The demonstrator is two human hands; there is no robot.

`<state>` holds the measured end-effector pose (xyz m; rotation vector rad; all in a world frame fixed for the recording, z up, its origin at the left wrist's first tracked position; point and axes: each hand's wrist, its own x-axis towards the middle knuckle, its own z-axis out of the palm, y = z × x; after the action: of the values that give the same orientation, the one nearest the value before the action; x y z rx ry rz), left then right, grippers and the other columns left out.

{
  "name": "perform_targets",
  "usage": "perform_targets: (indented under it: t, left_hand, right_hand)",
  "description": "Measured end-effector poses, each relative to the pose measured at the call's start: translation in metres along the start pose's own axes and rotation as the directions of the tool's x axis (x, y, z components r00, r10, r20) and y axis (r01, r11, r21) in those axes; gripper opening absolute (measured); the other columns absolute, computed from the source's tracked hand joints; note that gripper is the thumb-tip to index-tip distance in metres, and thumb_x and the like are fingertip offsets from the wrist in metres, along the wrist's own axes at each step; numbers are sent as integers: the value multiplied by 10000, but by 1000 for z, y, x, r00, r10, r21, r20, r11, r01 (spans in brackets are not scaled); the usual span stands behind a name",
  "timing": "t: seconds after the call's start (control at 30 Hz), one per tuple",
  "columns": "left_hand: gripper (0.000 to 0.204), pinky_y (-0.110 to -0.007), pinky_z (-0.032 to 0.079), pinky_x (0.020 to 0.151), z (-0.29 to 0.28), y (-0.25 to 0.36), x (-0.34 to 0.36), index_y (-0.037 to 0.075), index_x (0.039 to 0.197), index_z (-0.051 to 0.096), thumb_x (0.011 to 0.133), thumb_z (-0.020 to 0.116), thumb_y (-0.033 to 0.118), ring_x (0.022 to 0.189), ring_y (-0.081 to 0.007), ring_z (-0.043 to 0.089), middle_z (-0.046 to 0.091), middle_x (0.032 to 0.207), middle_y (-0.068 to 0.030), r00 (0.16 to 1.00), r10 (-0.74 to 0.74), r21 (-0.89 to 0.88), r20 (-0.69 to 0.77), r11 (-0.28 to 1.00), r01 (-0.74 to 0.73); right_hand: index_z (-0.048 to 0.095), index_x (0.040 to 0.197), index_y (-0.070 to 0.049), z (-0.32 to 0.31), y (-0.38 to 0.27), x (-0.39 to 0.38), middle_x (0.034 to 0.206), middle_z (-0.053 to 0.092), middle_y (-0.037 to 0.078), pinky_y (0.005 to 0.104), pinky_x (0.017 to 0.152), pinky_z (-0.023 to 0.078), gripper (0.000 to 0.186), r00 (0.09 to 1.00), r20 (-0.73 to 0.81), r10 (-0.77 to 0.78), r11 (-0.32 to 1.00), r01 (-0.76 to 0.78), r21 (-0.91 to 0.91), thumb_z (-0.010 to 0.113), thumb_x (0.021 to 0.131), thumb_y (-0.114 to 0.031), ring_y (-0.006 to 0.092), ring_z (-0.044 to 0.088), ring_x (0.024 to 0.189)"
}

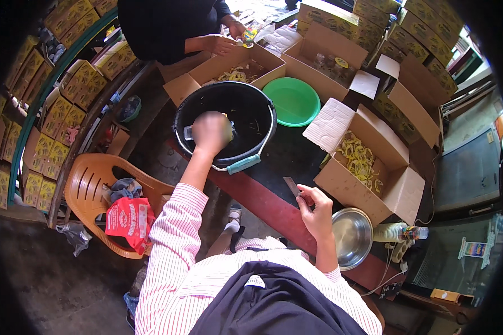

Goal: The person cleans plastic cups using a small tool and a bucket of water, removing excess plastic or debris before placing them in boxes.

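Note:
Over the large black bucket, my left hand reaches inside its rim. The hand is blurred, but a clear container shows at its edge, seemingly in its grasp. A few pale bits cling to the bucket's dark inside. My right hand is raised over the red bench, between the bucket and a steel bowl. Thumb and fingers pinch a short, flat, brownish blade-like strip, which points up and left.
A green basin stands beyond the bucket. Cardboard boxes hold yellow peel-like strips; another box holds jars. Stacked clear cups lie right of the bowl. Across from me, a person handles a small colourful package. An orange chair holds a red bag.

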<state>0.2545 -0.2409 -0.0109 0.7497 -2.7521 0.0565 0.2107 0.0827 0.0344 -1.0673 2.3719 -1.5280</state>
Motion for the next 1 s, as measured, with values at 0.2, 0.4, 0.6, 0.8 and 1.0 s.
perform_targets:
  t: [0.2,0.4,0.6,0.8,1.0]
  left_hand:
    - [588,-399,325,846,2,1,0,180,1135,470,601,692,76,1010,-225,473,508,997,-36,1000,12,40,5,999,-12]
    - [561,-394,326,841,1,1,0,184,1110,498,594,676,54,996,-225,481,519,990,-33,999,31,33,-20,999,-30]
    - [540,-391,318,854,-2,3,2,189,1095,521,599,649,19,997,-221,484,531,993,-28,999,33,24,2,999,-33]
    - [545,-387,292,908,-9,7,2,182,1095,540,592,675,24,1032,-224,480,545,1029,-41,994,34,35,105,999,-38]
    - [505,-389,294,916,-11,6,0,182,1060,551,595,680,34,1033,-222,485,552,1023,-42,995,45,47,92,998,-49]
  right_hand:
    - [626,969,-25,0,1,3,719,592,80,233,554,440,283,1000,-3,-8,1000,8,1,622,700,65,131,552,585]
    - [630,962,-27,2,1,4,714,593,71,226,551,440,280,1000,-9,-12,1000,12,0,624,697,65,120,550,579]
    - [620,979,-21,2,-2,5,731,588,93,241,558,447,288,1000,25,-3,1000,4,-3,619,704,68,147,572,607]
    - [615,985,-14,2,-1,4,741,586,106,252,566,459,292,999,45,9,1000,-7,-27,613,706,74,162,584,620]
    - [614,985,-15,0,-1,1,741,588,109,255,583,477,291,1000,20,4,999,-4,-34,614,707,69,175,601,635]
